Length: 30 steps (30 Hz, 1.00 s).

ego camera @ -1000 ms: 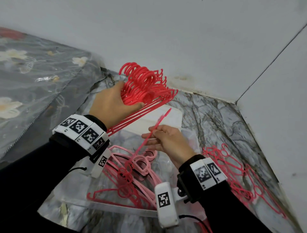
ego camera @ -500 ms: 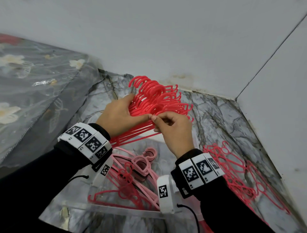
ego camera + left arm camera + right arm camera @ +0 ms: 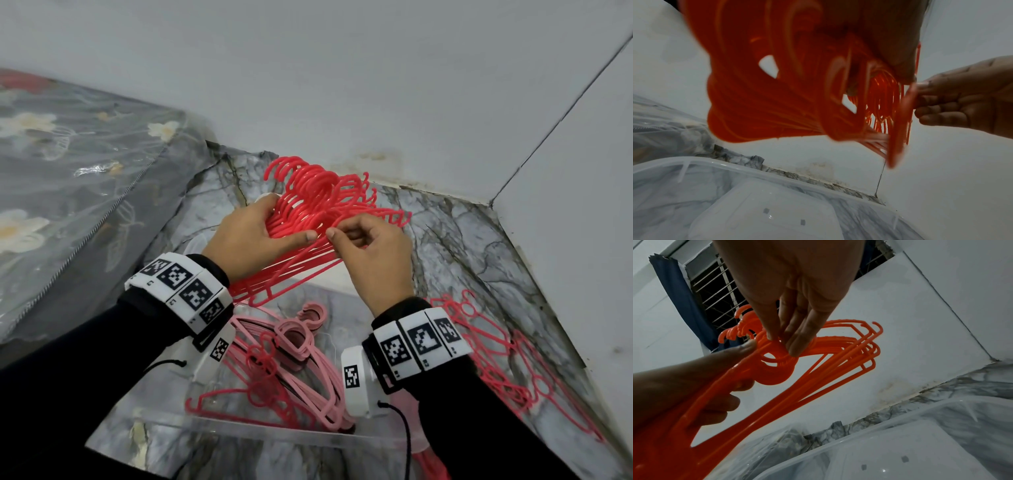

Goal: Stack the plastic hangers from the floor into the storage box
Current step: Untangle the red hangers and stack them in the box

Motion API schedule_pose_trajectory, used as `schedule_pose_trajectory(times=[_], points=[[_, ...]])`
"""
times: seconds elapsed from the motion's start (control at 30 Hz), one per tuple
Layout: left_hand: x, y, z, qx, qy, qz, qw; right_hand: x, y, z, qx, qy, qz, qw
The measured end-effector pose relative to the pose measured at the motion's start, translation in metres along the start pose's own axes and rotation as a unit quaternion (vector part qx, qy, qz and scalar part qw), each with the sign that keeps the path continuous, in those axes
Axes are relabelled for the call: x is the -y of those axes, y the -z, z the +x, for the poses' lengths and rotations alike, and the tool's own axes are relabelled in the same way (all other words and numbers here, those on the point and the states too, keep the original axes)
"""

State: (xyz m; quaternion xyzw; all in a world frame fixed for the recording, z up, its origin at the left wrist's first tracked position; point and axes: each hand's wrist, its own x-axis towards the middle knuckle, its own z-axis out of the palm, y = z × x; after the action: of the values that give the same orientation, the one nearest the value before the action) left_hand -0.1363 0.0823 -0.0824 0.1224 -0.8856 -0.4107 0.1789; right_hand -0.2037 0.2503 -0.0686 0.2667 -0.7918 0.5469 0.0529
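Hangers [image 3: 318, 209], a fanned red bundle, are held above the far end of the clear storage box [image 3: 260, 433], gripped by the left hand [image 3: 246, 240], while the right hand [image 3: 373, 253] pinches their necks. Pink hangers [image 3: 301, 346] already lie inside; more red ones [image 3: 486, 346] remain on the floor at right. Misaligned hooks could snag, so the bundle might splay or slip when lowered.

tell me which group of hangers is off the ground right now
The bright red bundle of hangers, gripped by the left hand with the right hand pinching at it. The pink hangers lie in the clear storage box; the loose red hangers lie on the floor.
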Motion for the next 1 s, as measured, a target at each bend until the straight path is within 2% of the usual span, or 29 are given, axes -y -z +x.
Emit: schedule_pose_trajectory(times=[0.23, 0.3, 0.37, 0.4, 0.47, 0.53, 0.63, 0.7, 0.8, 1.0], points=[[-0.004, -0.004, -0.003, 0.031, -0.009, 0.030, 0.999, -0.003, -0.010, -0.009, 0.003, 0.030, 0.001, 1.000], [-0.004, -0.002, -0.003, 0.039, -0.011, 0.054, 0.998, -0.003, -0.008, -0.008, 0.040, 0.020, 0.000, 0.999], [-0.002, -0.001, -0.001, 0.046, -0.011, 0.080, 0.996, -0.003, 0.001, -0.001, 0.115, -0.006, -0.011, 0.993], [-0.001, 0.000, -0.001, 0.048, -0.008, 0.088, 0.995, -0.004, 0.008, 0.003, 0.138, -0.008, -0.027, 0.990], [0.001, 0.001, 0.000, 0.053, -0.003, 0.092, 0.994, -0.008, 0.023, 0.012, 0.120, 0.044, -0.128, 0.984], [0.002, 0.002, 0.001, 0.060, -0.003, 0.088, 0.994, -0.014, 0.034, 0.016, 0.085, 0.128, -0.299, 0.942], [0.000, -0.002, -0.001, 0.090, -0.015, 0.062, 0.994, -0.021, 0.034, 0.017, 0.136, 0.160, -0.413, 0.886], [-0.002, -0.006, -0.004, 0.113, -0.028, 0.029, 0.993, -0.026, 0.029, 0.016, 0.160, 0.164, -0.423, 0.876], [-0.004, -0.009, -0.007, 0.130, -0.033, 0.012, 0.991, -0.029, 0.026, 0.016, 0.166, 0.172, -0.395, 0.887], [-0.005, -0.005, -0.007, 0.136, -0.067, 0.147, 0.977, -0.022, 0.025, 0.018, 0.188, 0.143, -0.463, 0.854]])
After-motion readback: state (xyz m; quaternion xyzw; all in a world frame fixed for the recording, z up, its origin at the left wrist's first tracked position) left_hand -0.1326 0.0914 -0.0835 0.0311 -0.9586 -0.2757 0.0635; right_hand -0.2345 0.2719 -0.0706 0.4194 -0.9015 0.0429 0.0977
